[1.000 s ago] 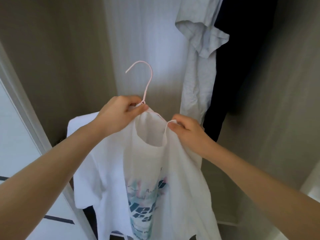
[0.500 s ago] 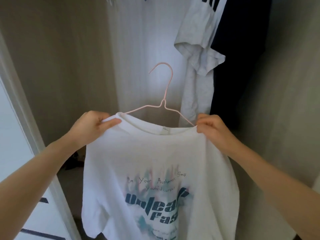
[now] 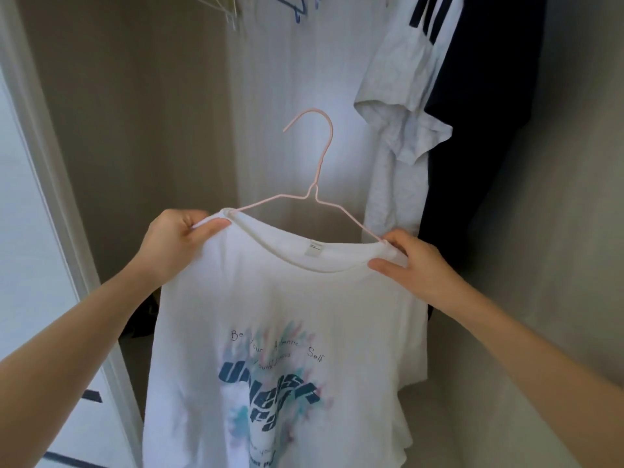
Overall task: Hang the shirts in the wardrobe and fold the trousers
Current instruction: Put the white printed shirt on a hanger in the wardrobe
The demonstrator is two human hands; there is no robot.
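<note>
A white T-shirt [image 3: 277, 298] with a blue and teal print hangs on a thin pink wire hanger [image 3: 317, 170], held up inside the wardrobe. My left hand [image 3: 175, 241] pinches the shirt's left shoulder over the hanger end. My right hand [image 3: 415, 265] grips the right shoulder at the collar. The hanger's hook points up and left, free of any rail. No trousers are in view.
A white shirt with dark stripes [image 3: 401, 130] and a dark navy garment [image 3: 483, 130] hang at the right. Several empty hangers [image 3: 233, 8] hang at the top. The wardrobe's door frame [image 3: 50, 184] is at the left and its grey side wall [image 3: 557, 231] at the right.
The shirt was spread out flat on the hanger, my hands moving apart from the collar to the shoulders. The view tilted up, so the empty hangers at the top came into sight.
</note>
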